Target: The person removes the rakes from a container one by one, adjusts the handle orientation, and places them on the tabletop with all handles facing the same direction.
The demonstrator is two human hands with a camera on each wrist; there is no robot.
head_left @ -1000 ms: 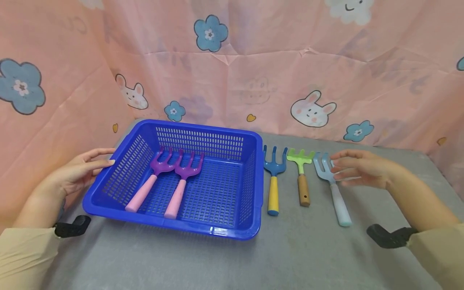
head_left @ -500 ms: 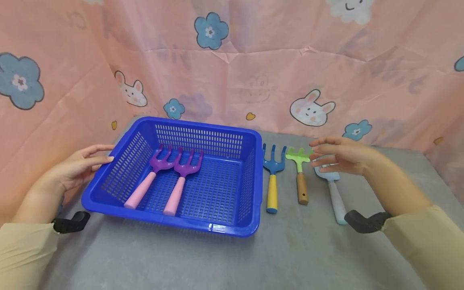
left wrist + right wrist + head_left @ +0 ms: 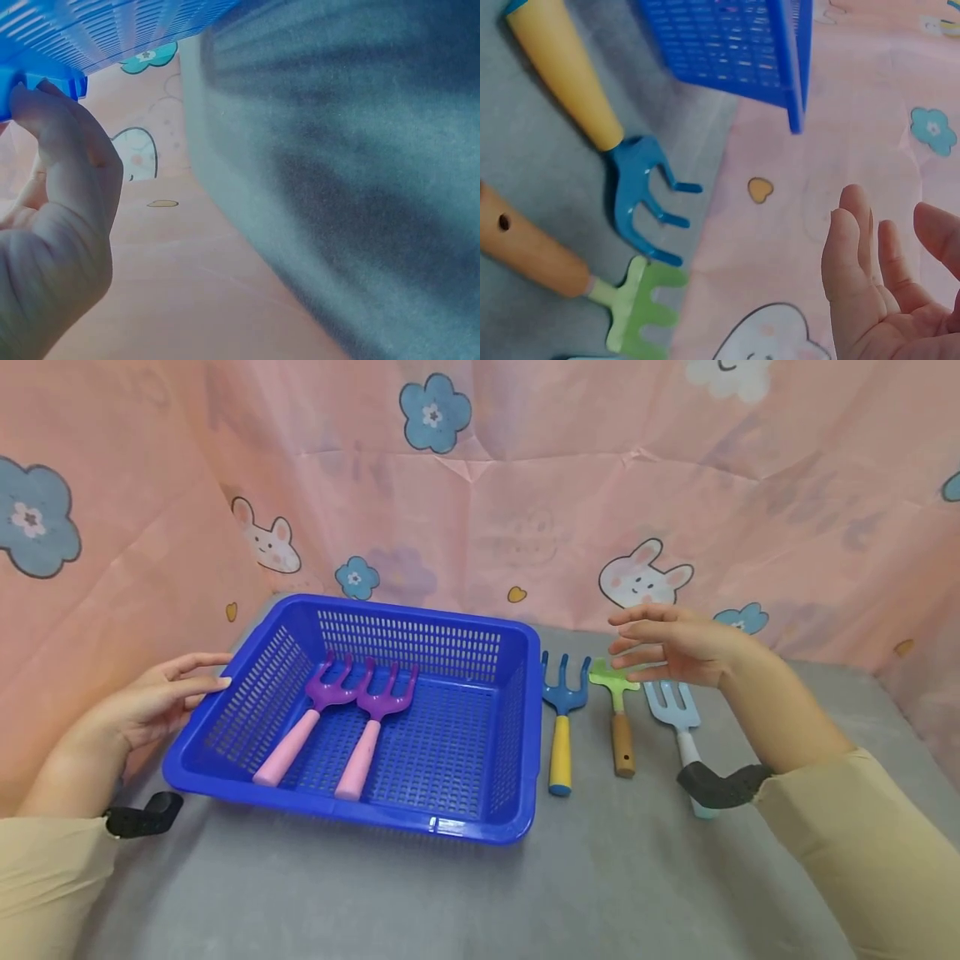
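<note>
My left hand holds the left rim of a blue plastic basket, thumb at the rim; in the left wrist view, its fingers bend up to the basket's edge. Two hand forks with purple tines and pink handles, one on the left and one beside it, lie inside. My right hand, fingers spread and holding nothing, is raised over a green-headed hand rake with a wooden handle. To its left lies a blue hand fork with a yellow handle, and to its right a light-blue hand fork.
The tools outside the basket lie in a row on a grey table, close to its right wall. A pink printed cloth hangs behind and along the sides.
My right hand has moved left and farther back, from beside the light-blue hand fork to over the green rake head. The left hand stays at the basket rim.
</note>
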